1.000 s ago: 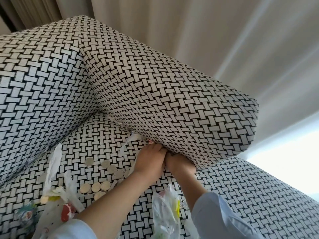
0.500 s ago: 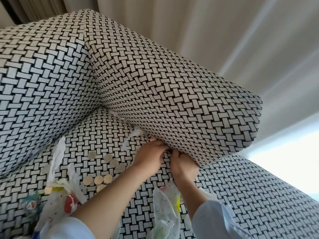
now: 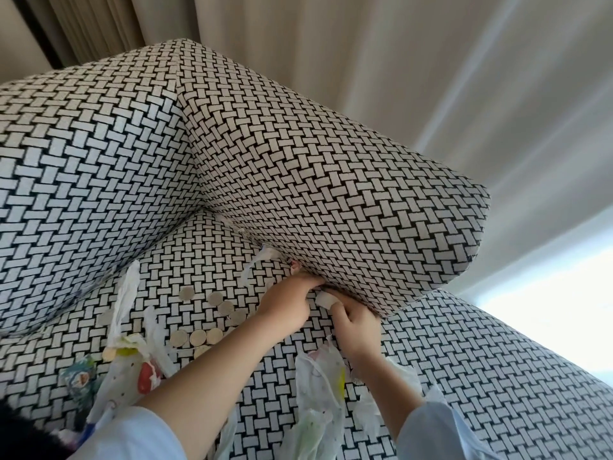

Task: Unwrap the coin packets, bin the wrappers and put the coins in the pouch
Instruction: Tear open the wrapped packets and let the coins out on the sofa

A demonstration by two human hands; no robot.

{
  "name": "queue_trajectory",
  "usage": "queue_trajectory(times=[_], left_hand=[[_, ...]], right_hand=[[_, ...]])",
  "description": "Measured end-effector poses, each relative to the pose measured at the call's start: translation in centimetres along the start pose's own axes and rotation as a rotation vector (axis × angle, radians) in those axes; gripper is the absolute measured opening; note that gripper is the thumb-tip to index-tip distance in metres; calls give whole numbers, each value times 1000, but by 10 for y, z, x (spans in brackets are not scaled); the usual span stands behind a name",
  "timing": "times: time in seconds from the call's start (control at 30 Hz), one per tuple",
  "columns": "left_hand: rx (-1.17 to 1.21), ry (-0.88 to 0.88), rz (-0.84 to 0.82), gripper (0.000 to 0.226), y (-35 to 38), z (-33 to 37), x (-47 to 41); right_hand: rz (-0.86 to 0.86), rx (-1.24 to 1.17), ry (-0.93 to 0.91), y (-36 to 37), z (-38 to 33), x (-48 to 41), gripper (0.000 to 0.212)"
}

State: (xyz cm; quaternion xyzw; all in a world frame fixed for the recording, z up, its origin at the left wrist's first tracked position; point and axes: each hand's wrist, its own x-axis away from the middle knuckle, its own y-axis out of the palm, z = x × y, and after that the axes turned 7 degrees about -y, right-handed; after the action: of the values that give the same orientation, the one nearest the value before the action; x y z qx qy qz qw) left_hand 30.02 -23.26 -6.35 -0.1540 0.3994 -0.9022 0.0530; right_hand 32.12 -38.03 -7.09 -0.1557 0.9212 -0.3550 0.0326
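Emerging from the sofa (image 3: 331,177) crease, the right hand (image 3: 356,323) now pinches 1 white packet (image 3: 323,298) for unwrapping; the left hand (image 3: 285,307) still probes with a straight forefinger.

A: What is the sofa (image 3: 298,161) showing?
B: Black-and-white basket weave around the grip. The pinched packet (image 3: 323,298) is looking white — coins (image 3: 199,336) left of it are gleaming pale gold, wrappers (image 3: 315,393) below are showing white with yellow.
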Motion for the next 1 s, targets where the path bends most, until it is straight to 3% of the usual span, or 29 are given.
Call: queue_trajectory(times=[0.13, 0.2, 0.3, 0.37, 0.5, 0.6, 0.7, 0.77, 0.83, 1.0], left_hand=[[25, -30, 52, 55, -10, 2, 8], [72, -21, 114, 48, -18, 2, 12], [125, 36, 225, 44, -28, 1, 20], [119, 71, 287, 42, -33, -1, 21], [56, 48, 370, 38, -39, -7, 16], [-22, 20, 388, 37, -38, -11, 12], [-93, 11, 383, 41, -35, -12, 4], [-114, 0, 387, 41, -34, -12, -2], [-153, -15, 411, 40, -33, -13, -8], [-139, -76, 465, 35, -32, -23, -18]], right_hand=[[-89, 160, -350, 2, -5, 18, 47], [-203, 21, -403, 4, -13, 22, 56], [-51, -283, -240, 3, -34, 16, 45], [62, -236, -151, 0, -41, 7, 30], [-196, 114, -3, 4, -37, -12, 40], [-354, 171, 46, 11, -40, -25, 53], [-443, 157, 128, 14, -45, -40, 51], [-471, 135, 178, 15, -48, -49, 41], [-464, 133, 203, 18, -49, -57, 16], [-427, 170, 197, 23, -49, -70, 40]])
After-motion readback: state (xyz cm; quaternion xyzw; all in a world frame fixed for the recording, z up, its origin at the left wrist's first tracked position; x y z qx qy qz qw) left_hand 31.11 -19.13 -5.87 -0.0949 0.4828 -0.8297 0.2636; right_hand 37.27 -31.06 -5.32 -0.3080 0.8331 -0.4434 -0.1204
